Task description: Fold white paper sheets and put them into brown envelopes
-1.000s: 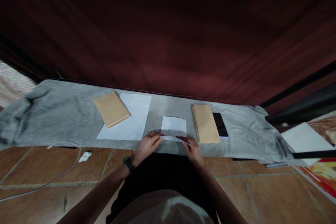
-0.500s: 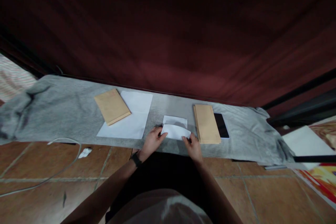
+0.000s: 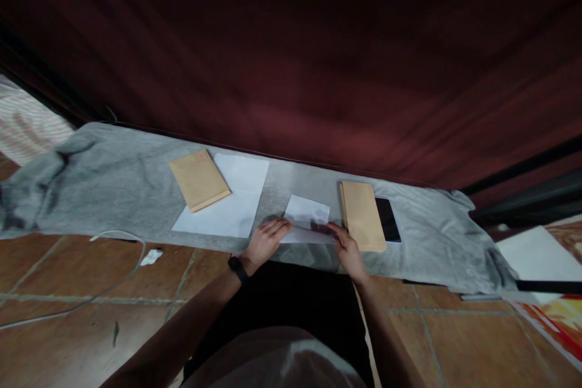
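Observation:
A folded white sheet of paper (image 3: 308, 209) lies in front of me, a crease running across it and its near part towards me. My left hand (image 3: 266, 241) is at its left edge, fingers close together and bent over the paper. At the right edge, the fingers of my right hand (image 3: 349, 250) are closed on the paper; the thumb is partly hidden. Just right of that hand is a small stack of brown envelopes (image 3: 364, 215). Further left, another brown envelope (image 3: 200, 180) rests partly on a larger white sheet (image 3: 243, 197).
A dark-screened phone (image 3: 388, 219) lies partly under the envelope stack. Grey cloth (image 3: 122, 188) covers the long, narrow surface, with a dark red curtain (image 3: 291, 85) behind it. On the tiled floor are a white cable (image 3: 142, 254) and a crumpled tissue (image 3: 151, 256).
The near flap of the paper, raised and curved before, now lies lower and flatter. My left fingers have moved from a pinch to over the paper's edge. The view has shifted slightly.

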Action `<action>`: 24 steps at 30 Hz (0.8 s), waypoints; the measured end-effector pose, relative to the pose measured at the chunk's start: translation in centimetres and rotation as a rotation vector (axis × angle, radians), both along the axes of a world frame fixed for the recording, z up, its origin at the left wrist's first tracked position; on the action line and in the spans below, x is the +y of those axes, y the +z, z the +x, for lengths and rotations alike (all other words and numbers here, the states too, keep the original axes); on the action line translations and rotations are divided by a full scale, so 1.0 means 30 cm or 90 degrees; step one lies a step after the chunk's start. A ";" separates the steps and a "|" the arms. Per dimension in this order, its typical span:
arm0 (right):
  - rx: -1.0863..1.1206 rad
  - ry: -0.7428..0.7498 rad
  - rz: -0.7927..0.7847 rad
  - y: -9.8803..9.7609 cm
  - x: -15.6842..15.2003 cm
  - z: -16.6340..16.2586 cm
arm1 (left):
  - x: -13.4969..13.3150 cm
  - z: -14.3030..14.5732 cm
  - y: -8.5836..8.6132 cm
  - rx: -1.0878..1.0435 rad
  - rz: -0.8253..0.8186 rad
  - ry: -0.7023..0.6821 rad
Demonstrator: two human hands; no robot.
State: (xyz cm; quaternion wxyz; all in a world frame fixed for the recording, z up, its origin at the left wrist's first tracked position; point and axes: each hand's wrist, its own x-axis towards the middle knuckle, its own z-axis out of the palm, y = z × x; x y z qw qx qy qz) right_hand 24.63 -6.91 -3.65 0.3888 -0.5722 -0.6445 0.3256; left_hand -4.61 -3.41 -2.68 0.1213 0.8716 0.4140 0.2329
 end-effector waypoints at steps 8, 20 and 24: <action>0.120 -0.153 0.009 0.018 0.048 -0.106 | 0.018 0.014 0.114 0.035 0.143 0.071; -0.087 -0.190 0.047 -0.084 0.075 -0.148 | -0.054 0.204 -0.033 0.082 0.026 -0.028; -0.287 -0.185 0.086 -0.049 0.043 -0.142 | -0.053 0.224 -0.045 0.101 0.013 0.020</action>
